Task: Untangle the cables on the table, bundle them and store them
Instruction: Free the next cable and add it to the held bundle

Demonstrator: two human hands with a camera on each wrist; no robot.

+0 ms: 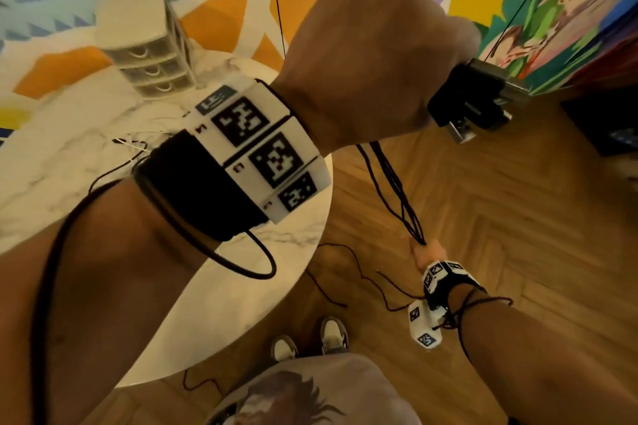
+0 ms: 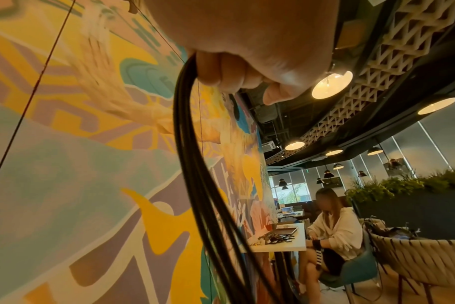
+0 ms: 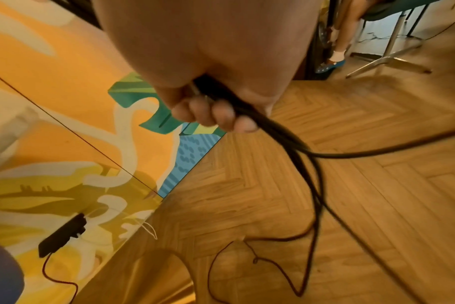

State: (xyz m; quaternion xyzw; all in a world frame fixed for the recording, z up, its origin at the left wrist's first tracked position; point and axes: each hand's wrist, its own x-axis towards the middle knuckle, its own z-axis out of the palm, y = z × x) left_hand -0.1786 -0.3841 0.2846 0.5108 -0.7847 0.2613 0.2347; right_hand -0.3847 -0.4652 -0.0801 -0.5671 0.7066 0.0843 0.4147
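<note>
Black cable (image 1: 397,183) runs in several taut strands between the two hands, held in the air beside the bench (image 1: 69,162) — none of this stretch lies on the marble top. Raised high, the left hand (image 1: 373,55) is clenched in a fist around the upper end of the strands; in the left wrist view its fingers (image 2: 231,74) curl round the cable, which hangs down from them. Lower, over the wooden floor (image 1: 500,217), the right hand (image 1: 426,254) grips the bottom end, fingers (image 3: 216,115) wrapped round the gathered strands. Loose cable trails from there onto the floor near the bench's edge. More thin wires (image 1: 134,145) lie on the bench — just in front of a small drawer unit (image 1: 148,45) standing at its far side.
</note>
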